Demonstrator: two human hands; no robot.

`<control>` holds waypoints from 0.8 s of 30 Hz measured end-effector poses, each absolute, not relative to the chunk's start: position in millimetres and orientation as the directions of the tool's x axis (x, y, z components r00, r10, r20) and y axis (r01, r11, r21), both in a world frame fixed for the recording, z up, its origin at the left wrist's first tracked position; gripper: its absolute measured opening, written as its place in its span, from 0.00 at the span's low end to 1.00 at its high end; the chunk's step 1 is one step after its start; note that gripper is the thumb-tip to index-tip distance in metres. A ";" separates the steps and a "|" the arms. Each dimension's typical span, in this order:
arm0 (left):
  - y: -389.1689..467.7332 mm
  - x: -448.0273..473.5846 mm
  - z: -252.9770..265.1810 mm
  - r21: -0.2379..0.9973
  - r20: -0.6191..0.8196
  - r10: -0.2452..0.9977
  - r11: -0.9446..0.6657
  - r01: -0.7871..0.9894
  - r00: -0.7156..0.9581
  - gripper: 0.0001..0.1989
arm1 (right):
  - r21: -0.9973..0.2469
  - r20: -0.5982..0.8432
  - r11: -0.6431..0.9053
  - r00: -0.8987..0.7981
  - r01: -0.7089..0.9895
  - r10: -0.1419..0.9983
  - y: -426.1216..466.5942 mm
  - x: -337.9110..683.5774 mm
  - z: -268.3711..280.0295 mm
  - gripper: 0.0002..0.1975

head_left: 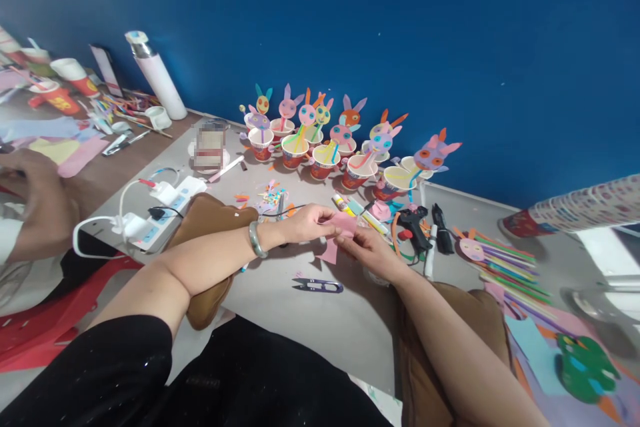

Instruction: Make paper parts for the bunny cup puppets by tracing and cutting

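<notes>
A piece of pink paper point(345, 222) is held between both hands above the grey table point(280, 320). The fingers of my left hand point(311, 221) pinch its left side, with a bangle on that wrist. On the other side, my right hand point(373, 250) grips the paper between thumb and fingers. More pink paper point(329, 251) hangs just below the fingers; whether it is the same sheet I cannot tell. Purple thread snips point(318, 286) lie on the table nearer to me. Behind the hands stand several paper cups point(326, 161) bearing paper rabbit heads on straws.
A power strip point(167, 213) and brown cushions point(210, 220) lie left. To the right are a glue gun point(415, 227), drinking straws point(515, 267) and a long stack of cups point(585, 203). Another person's hand point(30, 180) is at far left, near a white thermos point(160, 80).
</notes>
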State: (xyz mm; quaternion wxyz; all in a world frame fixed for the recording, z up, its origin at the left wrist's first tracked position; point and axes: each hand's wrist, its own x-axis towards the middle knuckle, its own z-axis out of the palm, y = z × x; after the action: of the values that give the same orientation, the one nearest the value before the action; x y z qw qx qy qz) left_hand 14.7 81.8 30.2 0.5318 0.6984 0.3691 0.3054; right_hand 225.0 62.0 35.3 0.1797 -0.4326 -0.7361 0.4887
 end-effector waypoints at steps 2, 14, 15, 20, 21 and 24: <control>81.0 14.3 30.3 0.968 0.029 0.836 -0.160 0.193 0.549 0.18 | -0.877 -0.151 0.153 -0.563 0.455 0.812 61.9 225.0 34.4 0.26; 80.6 14.0 20.5 0.948 -0.006 0.868 -0.154 0.280 0.497 0.18 | -0.918 -0.082 0.156 -0.560 0.364 0.824 60.4 221.4 30.6 0.25; 80.8 14.0 19.3 0.947 -0.002 0.875 -0.154 0.282 0.484 0.19 | -0.916 -0.078 0.165 -0.565 0.366 0.822 60.2 221.4 31.0 0.25; 81.5 12.5 20.3 0.949 0.004 0.872 -0.158 0.274 0.490 0.20 | -0.884 -0.039 0.236 -0.567 0.404 0.823 60.9 222.5 29.9 0.24; 82.0 11.9 21.7 0.945 0.003 0.870 -0.163 0.282 0.494 0.21 | -0.878 -0.025 0.251 -0.562 0.409 0.827 61.3 222.7 29.3 0.23; 84.8 10.0 25.1 0.926 -0.003 0.873 -0.182 0.332 0.488 0.22 | -0.853 -0.005 0.280 -0.543 0.441 0.840 63.4 223.2 27.6 0.21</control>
State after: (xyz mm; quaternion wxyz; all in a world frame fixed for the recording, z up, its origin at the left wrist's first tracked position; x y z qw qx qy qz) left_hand 10.0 84.8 25.1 0.4815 0.7155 0.4210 0.2810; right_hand 223.2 63.4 27.6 0.2316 -0.4182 -0.7657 0.4303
